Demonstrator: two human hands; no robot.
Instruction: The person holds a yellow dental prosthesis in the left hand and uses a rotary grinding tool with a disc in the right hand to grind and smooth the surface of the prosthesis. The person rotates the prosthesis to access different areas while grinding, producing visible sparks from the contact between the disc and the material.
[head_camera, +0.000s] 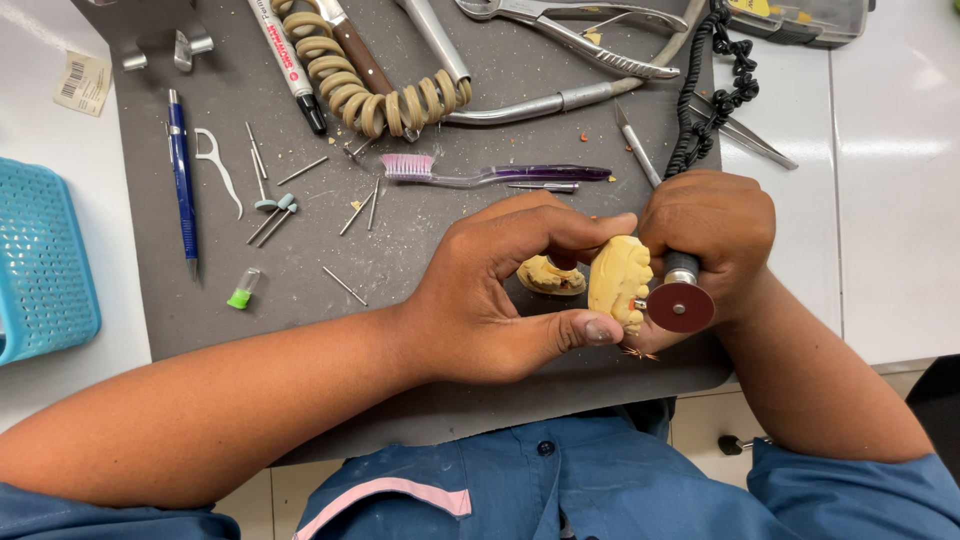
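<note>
Here, at the far left of the counter, we see a blue perforated plastic basket (40, 260), then a blue pen (182, 180) lying on the dark grey work mat (300, 290) beside scattered thin metal burs (345, 285). Further right lies a purple-handled toothbrush with pink bristles (480, 173), below a beige coiled cord (350, 85). Our left hand (490, 300) clamps its grip on a pale yellow dental plaster cast (618, 282), thumb beneath and forefinger over the top. A second yellow cast piece (550, 276) sits just behind, perhaps resting on the mat. Our right hand (715, 235) is wrapped tight around a rotary handpiece with a dark red round cutting disc (680, 305), the disc just beside the cast.
</note>
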